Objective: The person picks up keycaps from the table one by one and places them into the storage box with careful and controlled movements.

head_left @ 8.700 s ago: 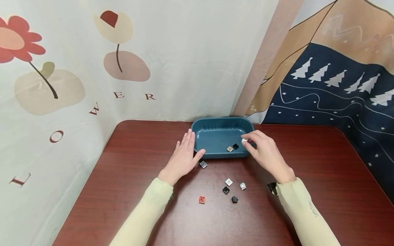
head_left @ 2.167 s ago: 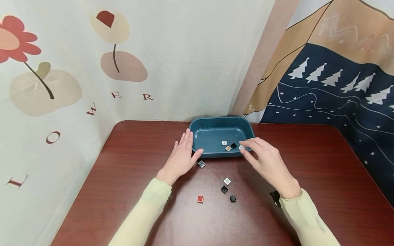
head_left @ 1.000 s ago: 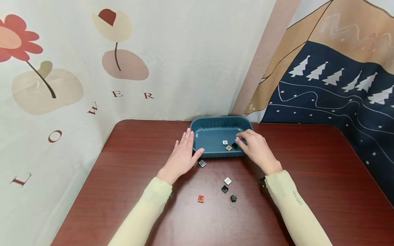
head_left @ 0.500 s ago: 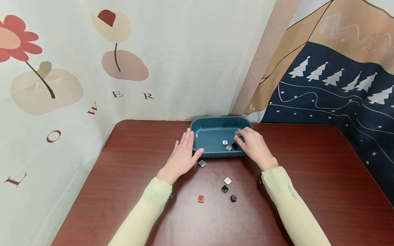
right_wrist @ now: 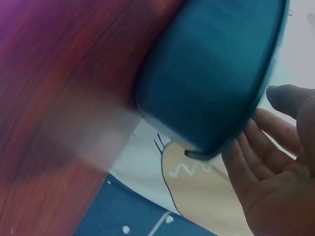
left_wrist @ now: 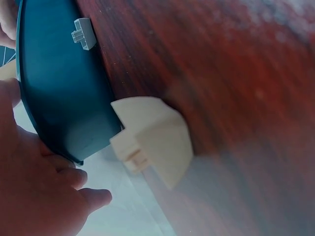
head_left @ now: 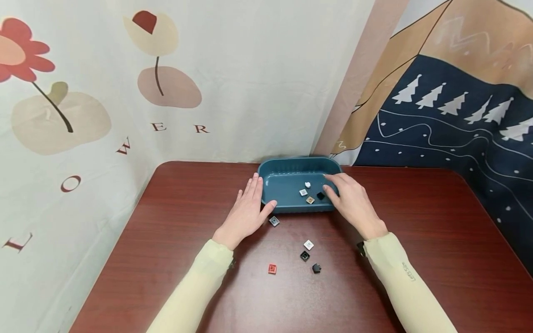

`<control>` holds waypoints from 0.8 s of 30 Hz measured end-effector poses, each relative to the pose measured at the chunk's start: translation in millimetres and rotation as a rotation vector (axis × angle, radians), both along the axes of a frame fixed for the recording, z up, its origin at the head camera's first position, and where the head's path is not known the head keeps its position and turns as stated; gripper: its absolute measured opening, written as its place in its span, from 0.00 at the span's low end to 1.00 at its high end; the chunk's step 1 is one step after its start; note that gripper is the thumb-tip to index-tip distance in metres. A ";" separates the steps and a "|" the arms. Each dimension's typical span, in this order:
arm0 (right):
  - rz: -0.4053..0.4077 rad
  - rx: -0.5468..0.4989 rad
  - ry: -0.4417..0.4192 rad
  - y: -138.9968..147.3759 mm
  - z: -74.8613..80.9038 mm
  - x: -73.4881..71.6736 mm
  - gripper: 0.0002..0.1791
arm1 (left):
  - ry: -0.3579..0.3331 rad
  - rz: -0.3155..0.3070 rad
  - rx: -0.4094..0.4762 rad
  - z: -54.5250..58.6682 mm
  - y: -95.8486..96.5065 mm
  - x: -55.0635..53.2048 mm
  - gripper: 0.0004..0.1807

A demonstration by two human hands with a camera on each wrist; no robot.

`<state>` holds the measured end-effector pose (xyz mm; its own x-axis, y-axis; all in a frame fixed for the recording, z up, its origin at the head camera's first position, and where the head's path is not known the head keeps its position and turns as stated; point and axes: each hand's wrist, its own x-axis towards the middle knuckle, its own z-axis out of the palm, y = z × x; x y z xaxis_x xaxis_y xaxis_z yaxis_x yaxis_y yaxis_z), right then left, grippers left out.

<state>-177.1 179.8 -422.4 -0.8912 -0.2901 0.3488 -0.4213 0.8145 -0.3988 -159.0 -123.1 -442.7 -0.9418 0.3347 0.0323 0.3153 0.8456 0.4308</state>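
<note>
My left hand (head_left: 245, 210) rests with straight fingers along the left wall of a teal tray (head_left: 266, 164), thumb at its front rim. Over the tray's right side is my right hand (head_left: 351, 203), its thumb and fingers spread apart with nothing between them. Inside the tray lie a white keycap (head_left: 307, 185), a second white keycap (head_left: 303, 192), a tan keycap (head_left: 310, 200) and a black keycap (head_left: 320, 195). A grey keycap (head_left: 274, 221) lies just outside the front wall; the left wrist view shows this grey keycap (left_wrist: 87, 34) with its stem.
On the dark red table (head_left: 187, 222), in front of the tray, lie a white keycap (head_left: 308, 245), a black keycap (head_left: 305, 255), a dark keycap on its side (head_left: 317, 268) and a red keycap (head_left: 272, 269). A printed curtain (head_left: 250, 92) hangs right behind the tray.
Two white keycaps have gone into the tray, one after the other. My right hand has let go of the latest and drawn back right. The left hand has stayed at the tray.
</note>
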 end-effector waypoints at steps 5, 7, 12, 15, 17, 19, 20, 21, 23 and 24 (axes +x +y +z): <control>-0.004 0.024 0.068 10.9 -1.3 21.6 0.21 | -0.003 0.000 0.004 -0.3 -0.6 -0.1 0.48; -0.009 0.048 0.082 15.3 -2.6 29.7 0.22 | -0.003 0.001 0.005 -0.2 -1.0 -0.1 0.48; -0.016 0.119 0.031 25.8 -3.5 45.7 0.30 | -0.005 0.002 0.010 1.2 -2.2 -0.1 0.47; -0.004 0.160 -0.042 31.1 -4.1 52.3 0.37 | -0.006 0.003 0.013 2.0 -2.8 0.1 0.47; 0.010 0.182 -0.080 33.4 -5.2 55.2 0.40 | -0.004 0.004 0.014 2.3 -3.0 0.1 0.47; 0.020 0.202 -0.107 34.8 -6.8 57.1 0.42 | -0.004 0.005 0.017 2.6 -2.9 0.1 0.47; 0.024 0.211 -0.115 35.2 -7.9 57.8 0.43 | -0.004 0.004 0.014 2.6 -2.8 0.0 0.47; 0.025 0.219 -0.126 35.4 -9.1 58.4 0.44 | -0.004 0.004 0.016 2.7 -2.6 -0.1 0.47; 0.022 0.236 -0.148 35.9 -11.0 59.6 0.45 | -0.007 0.001 0.015 2.6 -1.9 -0.6 0.48; 0.021 0.243 -0.157 35.9 -11.9 60.2 0.45 | -0.007 0.000 0.011 2.7 -1.6 -0.8 0.48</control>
<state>-116.9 215.7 -434.3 -0.9216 -0.3673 0.1254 -0.3877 0.8858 -0.2551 -159.8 -124.7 -440.1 -0.9418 0.3349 0.0298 0.3128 0.8405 0.4423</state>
